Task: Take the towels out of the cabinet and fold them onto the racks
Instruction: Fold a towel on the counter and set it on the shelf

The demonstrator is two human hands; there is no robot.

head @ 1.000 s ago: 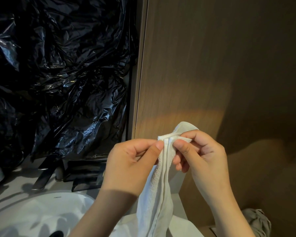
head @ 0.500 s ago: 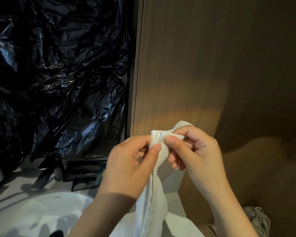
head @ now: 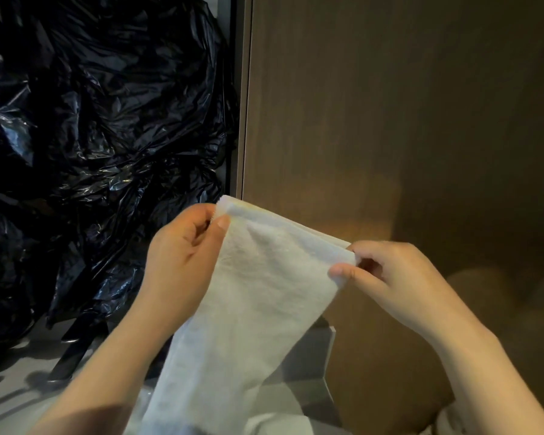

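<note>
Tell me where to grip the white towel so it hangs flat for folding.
Grip the white towel at the two ends of its upper edge, one corner from each side. That edge is stretched between the left hand and the right hand, each pinching a corner, and the rest hangs smooth. A lower hold would likely let it bunch.

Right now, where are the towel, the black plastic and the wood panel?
towel [head: 258, 293]: head view, middle of its spread white face.
black plastic [head: 107, 120]: head view, crumpled middle of the sheet.
wood panel [head: 374, 105]: head view, bare upper face.
</note>
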